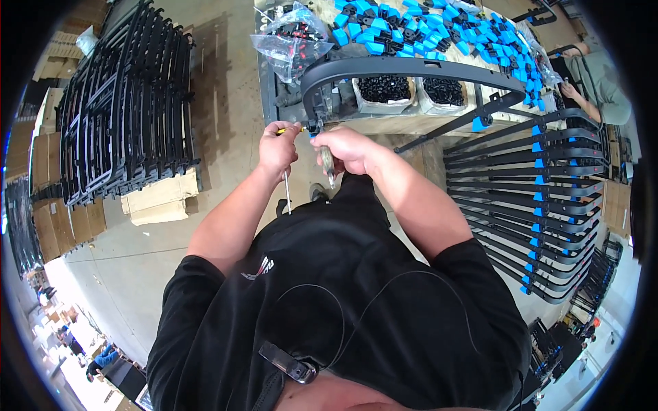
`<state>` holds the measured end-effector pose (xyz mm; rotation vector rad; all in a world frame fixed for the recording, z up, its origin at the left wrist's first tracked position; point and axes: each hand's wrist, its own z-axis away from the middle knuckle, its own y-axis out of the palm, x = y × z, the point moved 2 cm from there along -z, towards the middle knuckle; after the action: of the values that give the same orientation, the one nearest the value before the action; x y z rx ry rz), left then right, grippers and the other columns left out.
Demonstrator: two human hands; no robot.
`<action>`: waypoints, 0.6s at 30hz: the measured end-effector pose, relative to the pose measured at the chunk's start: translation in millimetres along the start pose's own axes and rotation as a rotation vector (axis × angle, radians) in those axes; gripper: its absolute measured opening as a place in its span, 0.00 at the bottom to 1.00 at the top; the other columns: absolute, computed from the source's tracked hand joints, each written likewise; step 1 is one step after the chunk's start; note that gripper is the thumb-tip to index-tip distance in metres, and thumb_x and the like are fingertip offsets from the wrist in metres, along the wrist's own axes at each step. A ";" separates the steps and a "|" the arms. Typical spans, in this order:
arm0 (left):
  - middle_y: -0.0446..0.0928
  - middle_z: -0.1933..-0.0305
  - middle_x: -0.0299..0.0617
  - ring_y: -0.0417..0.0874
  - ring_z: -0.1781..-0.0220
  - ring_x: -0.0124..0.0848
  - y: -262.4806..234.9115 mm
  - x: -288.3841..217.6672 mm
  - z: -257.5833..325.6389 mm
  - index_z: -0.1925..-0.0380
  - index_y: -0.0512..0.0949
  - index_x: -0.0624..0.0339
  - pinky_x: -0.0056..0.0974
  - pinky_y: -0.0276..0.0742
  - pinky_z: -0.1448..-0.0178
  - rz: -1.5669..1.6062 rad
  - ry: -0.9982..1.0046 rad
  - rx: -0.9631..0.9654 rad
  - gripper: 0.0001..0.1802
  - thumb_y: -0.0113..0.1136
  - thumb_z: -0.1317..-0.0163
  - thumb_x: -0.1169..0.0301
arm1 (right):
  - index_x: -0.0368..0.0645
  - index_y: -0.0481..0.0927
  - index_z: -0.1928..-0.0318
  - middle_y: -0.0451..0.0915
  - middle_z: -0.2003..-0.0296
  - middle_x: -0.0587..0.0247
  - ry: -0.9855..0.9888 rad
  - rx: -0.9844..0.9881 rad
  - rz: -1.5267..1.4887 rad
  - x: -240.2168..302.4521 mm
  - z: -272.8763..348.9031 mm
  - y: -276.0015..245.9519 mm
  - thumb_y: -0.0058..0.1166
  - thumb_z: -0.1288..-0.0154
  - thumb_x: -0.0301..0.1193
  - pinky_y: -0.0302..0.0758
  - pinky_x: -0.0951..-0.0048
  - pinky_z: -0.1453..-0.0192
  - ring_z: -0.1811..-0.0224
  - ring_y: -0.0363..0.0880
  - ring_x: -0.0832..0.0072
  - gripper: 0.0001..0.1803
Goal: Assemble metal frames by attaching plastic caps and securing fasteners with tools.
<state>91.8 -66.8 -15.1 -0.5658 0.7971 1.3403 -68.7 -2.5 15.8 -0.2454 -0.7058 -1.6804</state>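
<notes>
A black curved frame (418, 67) arches over the near edge of the workbench, its left end coming down to my hands. My left hand (277, 149) is closed round a tool with a thin metal shaft (288, 192) that points back toward my body. A small yellow piece (290, 130) shows at its fingers, beside the frame end. My right hand (351, 148) is closed round a worn, pale-handled tool (327, 163) just below that frame end. A bit of blue shows between the hands; the exact contact there is too small to make out.
On the workbench (356, 125) lie many blue-and-black parts (425, 27), two boxes of small black pieces (384, 90) and a clear plastic bag (291, 44). Black frames are stacked at left (123, 109) and racked at right (528, 205). Another person (596, 89) stands at far right.
</notes>
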 end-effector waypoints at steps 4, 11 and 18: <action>0.65 0.79 0.30 0.60 0.85 0.20 3.0 -1.2 0.6 0.60 0.73 0.55 0.31 0.58 0.84 -0.002 -0.022 0.001 0.11 0.66 0.33 0.65 | 0.30 0.75 0.49 0.84 0.63 0.46 -0.231 -0.620 1.097 -31.9 -37.4 -2.1 0.51 0.32 0.32 0.82 0.59 0.57 0.64 0.86 0.59 0.18; 0.66 0.80 0.30 0.61 0.86 0.20 0.8 2.8 -2.1 0.60 0.74 0.56 0.31 0.59 0.84 -0.013 0.017 0.021 0.12 0.67 0.33 0.64 | 0.26 0.77 0.54 0.83 0.65 0.40 -0.125 -0.058 0.424 -27.4 -26.4 -12.9 0.53 0.34 0.33 0.82 0.49 0.65 0.69 0.86 0.55 0.18; 0.70 0.79 0.32 0.65 0.86 0.22 -2.5 10.4 -6.5 0.59 0.75 0.57 0.32 0.60 0.84 -0.056 0.116 -0.030 0.12 0.67 0.33 0.64 | 0.29 0.78 0.62 0.82 0.72 0.47 0.004 -0.034 0.223 -14.5 -5.3 4.8 0.49 0.35 0.32 0.77 0.59 0.80 0.79 0.81 0.60 0.15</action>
<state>93.5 -65.6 -27.5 -0.6899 0.8502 1.2786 -59.5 5.9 5.5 -0.3323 -0.6238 -1.4804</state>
